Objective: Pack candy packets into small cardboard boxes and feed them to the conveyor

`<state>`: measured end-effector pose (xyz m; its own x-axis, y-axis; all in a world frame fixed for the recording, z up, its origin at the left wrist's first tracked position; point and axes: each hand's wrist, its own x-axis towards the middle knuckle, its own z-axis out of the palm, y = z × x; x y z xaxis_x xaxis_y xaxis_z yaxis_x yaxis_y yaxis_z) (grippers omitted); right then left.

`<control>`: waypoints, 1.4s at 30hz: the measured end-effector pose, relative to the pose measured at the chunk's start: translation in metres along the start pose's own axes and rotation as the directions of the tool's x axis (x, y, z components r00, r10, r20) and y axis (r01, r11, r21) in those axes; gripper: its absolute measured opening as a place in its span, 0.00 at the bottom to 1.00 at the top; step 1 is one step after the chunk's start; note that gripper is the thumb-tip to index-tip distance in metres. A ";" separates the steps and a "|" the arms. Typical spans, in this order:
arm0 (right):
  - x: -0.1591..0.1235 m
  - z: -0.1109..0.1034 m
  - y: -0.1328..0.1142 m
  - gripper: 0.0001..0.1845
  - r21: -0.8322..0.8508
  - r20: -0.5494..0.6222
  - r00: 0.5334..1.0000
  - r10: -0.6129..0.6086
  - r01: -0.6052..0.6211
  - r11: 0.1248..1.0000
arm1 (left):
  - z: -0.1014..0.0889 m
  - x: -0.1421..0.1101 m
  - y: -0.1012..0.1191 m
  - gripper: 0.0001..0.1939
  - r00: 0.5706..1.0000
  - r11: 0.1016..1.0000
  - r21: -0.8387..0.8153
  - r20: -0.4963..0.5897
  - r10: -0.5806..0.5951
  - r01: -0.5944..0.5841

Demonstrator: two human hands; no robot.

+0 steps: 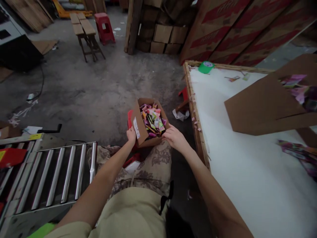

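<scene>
In front of my knees is an open cardboard box (141,127), filled with small colourful candy packets (154,119) in pink, green and purple wrappers. My left hand (132,135) is closed on the box's left side, near a white label. At the near right corner, my right hand (174,137) has its fingers bent over the rim, gripping it beside the packets. Something red (129,118) shows under the box's left side; the box hides most of it.
To my right stands a white-topped table (237,162) with a wooden rim, bearing a large tilted carton (262,102) of packets and a green round item (206,67). A roller conveyor (58,175) is at my left. Ahead are a red stool (104,29), wooden benches (85,28) and stacked cartons (223,33).
</scene>
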<state>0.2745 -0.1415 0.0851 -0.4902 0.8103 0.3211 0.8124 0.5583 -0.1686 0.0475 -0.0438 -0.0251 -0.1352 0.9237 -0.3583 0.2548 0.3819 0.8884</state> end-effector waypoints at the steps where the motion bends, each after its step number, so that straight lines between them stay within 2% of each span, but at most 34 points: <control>1: -0.003 0.006 -0.003 0.11 -0.006 0.013 0.999 0.032 -0.032 0.999 | -0.002 0.005 -0.001 0.28 0.999 1.000 0.004 -0.039 0.015 -0.015; 3: -0.010 0.014 -0.022 0.09 -0.018 -0.025 0.990 0.138 -0.138 0.990 | -0.008 0.019 0.004 0.27 0.987 0.994 -0.011 -0.120 0.105 -0.107; 4: -0.013 0.016 -0.035 0.12 -0.010 -0.064 0.979 0.194 -0.195 0.981 | -0.011 0.027 0.011 0.28 0.968 0.980 -0.021 -0.164 0.192 -0.198; 6: -0.014 0.021 -0.061 0.22 0.044 -0.120 0.955 0.273 -0.269 0.962 | -0.018 0.046 0.034 0.29 0.882 0.899 -0.032 -0.211 0.421 -0.437; 8: -0.002 0.026 -0.079 0.31 0.100 -0.109 0.944 0.310 -0.300 0.949 | -0.024 0.064 0.063 0.30 0.765 0.767 -0.042 -0.131 0.631 -0.640; 10: 0.021 0.035 -0.083 0.35 0.106 -0.066 0.930 0.362 -0.354 0.929 | -0.029 0.076 0.090 0.27 0.667 0.668 -0.066 0.037 0.744 -0.741; 11: 0.035 0.040 -0.081 0.36 0.091 -0.048 0.914 0.403 -0.398 0.913 | -0.032 0.080 0.101 0.25 0.640 0.649 -0.069 0.115 0.760 -0.758; 12: 0.050 0.046 -0.076 0.37 0.073 -0.032 0.894 0.447 -0.444 0.893 | -0.034 0.082 0.108 0.22 0.630 0.646 -0.062 0.173 0.757 -0.761; 15: 0.085 0.067 -0.064 0.37 0.020 0.013 0.851 0.526 -0.526 0.850 | -0.045 0.083 0.114 0.16 0.655 0.679 -0.014 0.245 0.714 -0.734; 17: 0.096 0.081 -0.062 0.32 -0.011 0.052 0.855 0.516 -0.516 0.856 | -0.053 0.084 0.109 0.15 0.661 0.684 0.009 0.270 0.700 -0.729; 20: 0.101 0.098 -0.069 0.26 -0.033 0.121 0.865 0.487 -0.487 0.873 | -0.063 0.087 0.104 0.17 0.610 0.634 0.063 0.362 0.705 -0.771; 23: 0.102 0.108 -0.075 0.27 -0.040 0.158 0.862 0.482 -0.482 0.875 | -0.059 0.087 0.107 0.19 0.550 0.549 0.155 0.473 0.688 -0.821; 24: 0.102 0.111 -0.074 0.27 -0.043 0.170 0.859 0.483 -0.483 0.874 | -0.053 0.086 0.109 0.20 0.549 0.520 0.210 0.492 0.676 -0.828; 25: 0.102 0.113 -0.072 0.27 -0.039 0.186 0.853 0.487 -0.489 0.871 | -0.045 0.084 0.111 0.20 0.567 0.495 0.283 0.496 0.657 -0.821; 26: 0.102 0.115 -0.069 0.27 -0.031 0.206 0.845 0.493 -0.498 0.866 | -0.037 0.082 0.113 0.20 0.605 0.477 0.372 0.484 0.633 -0.796; 29: 0.095 0.119 -0.053 0.27 0.028 0.261 0.834 0.486 -0.509 0.860 | -0.011 0.076 0.113 0.19 0.754 0.448 0.630 0.375 0.540 -0.634; 31: 0.086 0.117 -0.043 0.26 0.156 0.257 0.865 0.432 -0.478 0.865 | 0.000 0.075 0.111 0.19 0.799 0.418 0.718 0.324 0.507 -0.557; 33: 0.078 0.110 -0.037 0.22 0.329 0.189 0.902 0.388 -0.431 0.841 | 0.005 0.074 0.108 0.20 0.794 0.370 0.752 0.323 0.514 -0.545; 35: 0.073 0.098 -0.038 0.22 0.447 0.074 0.913 0.401 -0.390 0.805 | 0.007 0.073 0.105 0.22 0.777 0.324 0.769 0.331 0.535 -0.551; 39: 0.083 0.075 -0.046 0.24 0.446 -0.147 0.856 0.495 -0.390 0.806 | 0.007 0.069 0.102 0.24 0.757 0.274 0.787 0.336 0.561 -0.553; 40: 0.088 0.074 -0.047 0.24 0.433 -0.165 0.835 0.526 -0.418 0.799 | 0.007 0.068 0.102 0.24 0.755 0.272 0.789 0.333 0.565 -0.551; 42: 0.099 0.077 -0.046 0.29 0.437 -0.115 0.789 0.603 -0.505 0.744 | 0.005 0.066 0.102 0.23 0.760 0.284 0.793 0.311 0.570 -0.539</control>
<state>0.1644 -0.0733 0.0528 0.1394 0.9558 0.2590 0.7142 0.0842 -0.6949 0.0695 0.0566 0.0407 0.3408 0.9289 0.1450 0.9047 -0.3660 0.2181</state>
